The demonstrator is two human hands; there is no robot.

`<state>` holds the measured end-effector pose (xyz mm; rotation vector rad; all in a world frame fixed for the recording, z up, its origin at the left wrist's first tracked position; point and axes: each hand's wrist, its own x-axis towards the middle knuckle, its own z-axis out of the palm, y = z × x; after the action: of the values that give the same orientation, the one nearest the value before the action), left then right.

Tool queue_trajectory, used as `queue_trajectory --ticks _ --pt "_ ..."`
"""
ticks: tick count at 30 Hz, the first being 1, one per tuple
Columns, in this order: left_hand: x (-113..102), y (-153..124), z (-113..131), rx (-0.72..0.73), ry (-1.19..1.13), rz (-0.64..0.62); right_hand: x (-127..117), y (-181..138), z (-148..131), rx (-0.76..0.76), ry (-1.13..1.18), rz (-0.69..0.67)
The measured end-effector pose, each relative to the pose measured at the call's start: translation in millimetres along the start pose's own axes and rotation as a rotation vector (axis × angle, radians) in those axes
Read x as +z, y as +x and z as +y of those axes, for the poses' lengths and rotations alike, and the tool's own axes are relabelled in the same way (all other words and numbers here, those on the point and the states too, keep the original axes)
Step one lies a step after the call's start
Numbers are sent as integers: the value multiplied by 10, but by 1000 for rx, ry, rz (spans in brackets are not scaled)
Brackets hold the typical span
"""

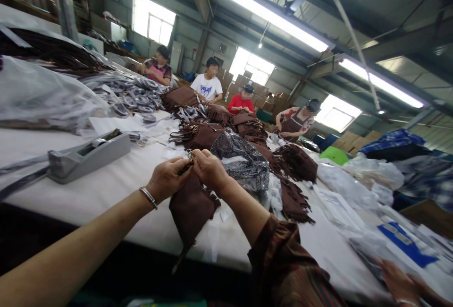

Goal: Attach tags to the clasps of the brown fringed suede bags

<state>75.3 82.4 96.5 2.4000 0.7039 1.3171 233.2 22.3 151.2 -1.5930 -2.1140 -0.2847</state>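
Head view: I see the left hand (168, 177) and right hand (210, 167) meeting, fingers closed on the top of a brown fringed bag (189, 208) at its metal fitting (191, 155). The bag hangs by the near edge of the bench (88, 198). A grey tape dispenser (88, 156) sits left; more brown bags (201, 136) lie heaped farther off.

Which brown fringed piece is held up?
The nearest brown piece, hanging below the left hand and right hand; the other brown pieces lie farther away on the table.

Strip lights (272, 16) and stacked cartons (260, 90) show a factory workshop.
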Motion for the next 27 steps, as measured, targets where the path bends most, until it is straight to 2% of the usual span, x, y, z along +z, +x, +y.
queue_trajectory --ticks 6,10,12,15,18,20,22,23,25,27 --pt "6 -8 -10 -129 -29 85 -3 -156 -41 -16 6 -31" --pt "-32 138 -124 -107 57 68 -6 -248 13 93 238 63" --pt "-108 372 -185 -88 171 103 -54 -202 84 201 426 106" --pt "-316 905 -176 12 329 123 -199 -23 156 312 708 170" --pt "-589 1420 0 145 428 92 -377 162 97 406 966 242" --pt "-731 1596 139 224 484 103 -450 199 -1 463 1122 267" --pt "-773 1566 200 276 523 111 -428 127 -111 500 1248 280" --pt "-747 1467 182 290 537 104 -368 47 -164 524 1294 276" --pt "-601 1115 41 291 556 55 -147 -190 -266 601 1344 218" --pt "-365 600 -195 255 558 -41 176 -500 -372 730 1349 112"
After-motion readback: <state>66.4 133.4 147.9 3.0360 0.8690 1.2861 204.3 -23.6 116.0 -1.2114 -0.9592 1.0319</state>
